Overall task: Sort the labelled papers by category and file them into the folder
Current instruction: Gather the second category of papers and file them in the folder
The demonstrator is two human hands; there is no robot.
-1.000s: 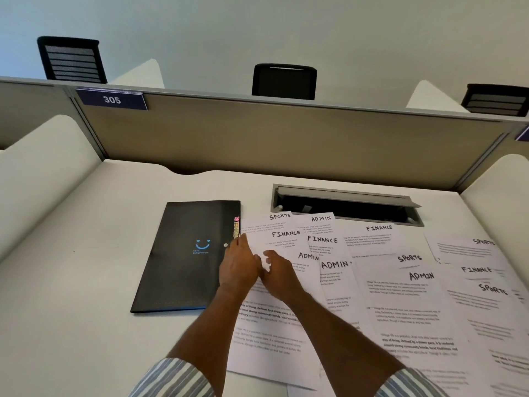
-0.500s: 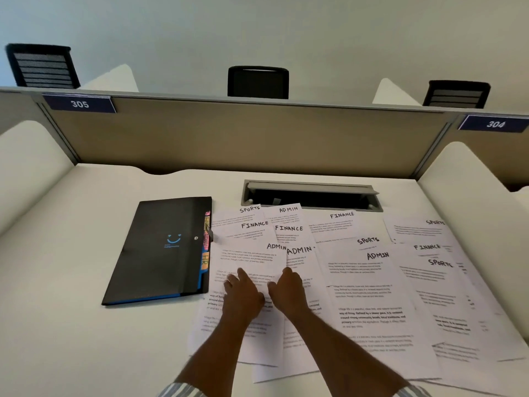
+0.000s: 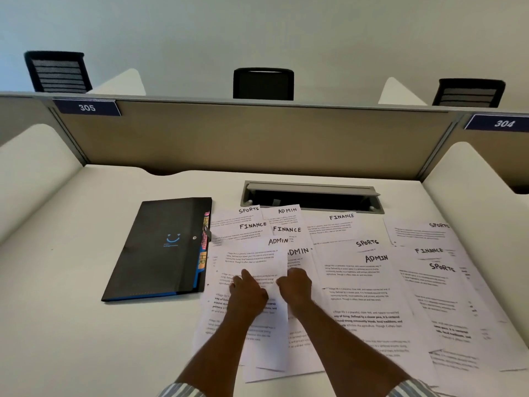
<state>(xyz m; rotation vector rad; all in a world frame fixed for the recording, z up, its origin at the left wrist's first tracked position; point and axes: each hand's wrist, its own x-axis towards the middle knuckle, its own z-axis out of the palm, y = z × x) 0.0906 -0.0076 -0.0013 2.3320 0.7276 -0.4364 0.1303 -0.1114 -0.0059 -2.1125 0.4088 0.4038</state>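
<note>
**Hands meet on an ADMIN sheet (image 3: 257, 253) among labelled papers (image 3: 372, 296) on a white bench (image 3: 71, 310).**

The left hand (image 3: 247, 293) lies on the sheet with its fingers spread and pressed flat. The right hand (image 3: 294, 285) sits at the sheet's right edge with its fingers curled, and whether they pinch the paper cannot be told. The sheet tops an overlapping spread headed SPORTS, ADMIN and FINANCE, which runs from the bench's middle to its right side. The black folder (image 3: 160, 247) lies shut just left of the spread, with coloured tabs (image 3: 202, 259) showing along its right edge, next to the nearest papers. Behind the papers is a grey cable slot (image 3: 312, 197), and a beige partition (image 3: 257, 138) carries a plate numbered 305 (image 3: 87, 107).
</note>
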